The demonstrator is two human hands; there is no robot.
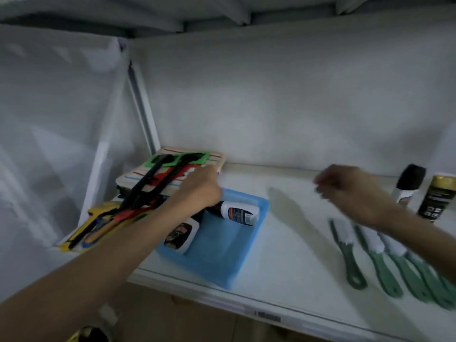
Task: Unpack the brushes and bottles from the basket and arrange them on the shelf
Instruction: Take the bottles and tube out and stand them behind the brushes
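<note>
A translucent blue plastic basket (222, 253) is sitting on the smooth white shelf (291, 245), holding two glossy bottles (238, 213). The left hand (197, 191) is hovering at its rim, grip unclear; the blurred right hand (350, 191) is hanging loosely open, empty, above green-handled brushes (370, 257).

You face a white shelf (283, 243) backed by a pale sheet (271, 95). A white post (142, 102) stands at its left corner. Above, another shelf (222, 11) casts shade; light is dim.
</note>
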